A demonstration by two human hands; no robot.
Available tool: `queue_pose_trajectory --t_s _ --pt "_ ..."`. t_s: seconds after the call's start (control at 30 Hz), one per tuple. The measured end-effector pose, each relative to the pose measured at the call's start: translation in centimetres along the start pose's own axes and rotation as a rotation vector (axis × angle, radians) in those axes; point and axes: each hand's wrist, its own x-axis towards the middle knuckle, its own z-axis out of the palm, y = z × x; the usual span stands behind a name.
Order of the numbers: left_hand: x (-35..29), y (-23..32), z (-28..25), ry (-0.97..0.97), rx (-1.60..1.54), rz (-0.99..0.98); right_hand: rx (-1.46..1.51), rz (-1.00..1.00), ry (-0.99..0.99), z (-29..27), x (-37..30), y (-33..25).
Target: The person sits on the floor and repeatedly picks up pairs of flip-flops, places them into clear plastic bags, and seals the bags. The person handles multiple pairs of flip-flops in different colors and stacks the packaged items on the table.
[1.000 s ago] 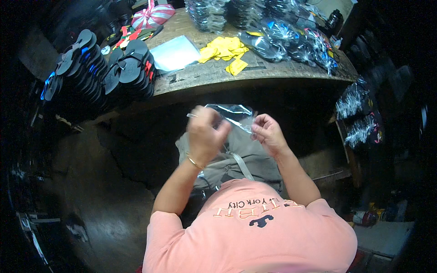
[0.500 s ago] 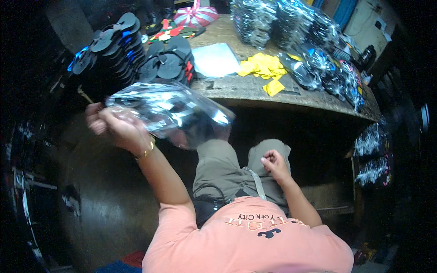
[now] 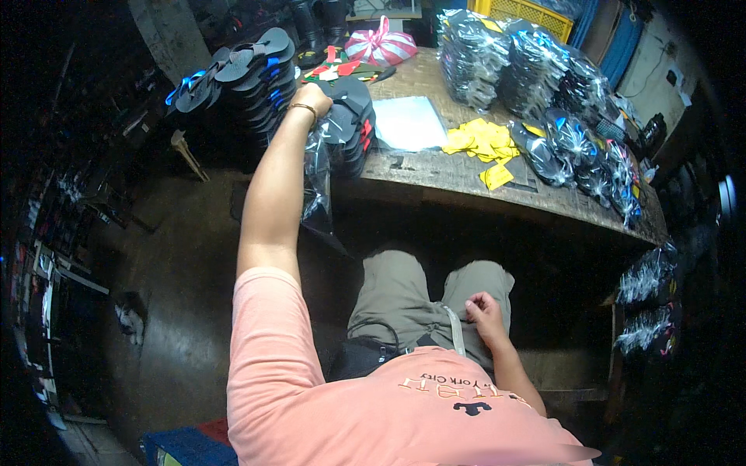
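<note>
Dark grey flip-flops (image 3: pixel 346 116) with blue and red straps stacked at the left end of the brown wooden table (image 3: pixel 466 182). Yellow tags (image 3: pixel 478 140) mid-table, white sheet (image 3: pixel 408 123) beside them. Pink-and-white striped bundle (image 3: pixel 379 45) at the table's far edge. Clear plastic bag (image 3: pixel 317 182), salmon shirt (image 3: pixel 373 412), olive trousers (image 3: pixel 404 299).

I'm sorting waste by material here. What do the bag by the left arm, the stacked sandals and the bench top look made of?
Bag: thin clear plastic film, glossy, crinkled. Sandals: probably dark matte foam or rubber, with coloured straps. Bench top: worn wood, judging by grain and rough edge.
</note>
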Motion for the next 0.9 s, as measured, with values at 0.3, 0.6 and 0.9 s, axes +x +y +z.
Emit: queue_pose_trajectory --t_s 0.3,0.6,0.9 --pt "-20.1 6.3 1.2 -0.178 -0.711 0.267 0.335 -0.174 -0.114 2.0 -0.4 -8.0" --pt "-39.2 6.9 8.2 -0.627 -0.762 0.222 0.120 0.147 0.197 -1.3 -4.4 -3.4" --pt "-37.7 14.2 8.4 0.097 -0.674 0.775 -0.760 -0.148 0.333 -3.2 -7.0 -9.8"
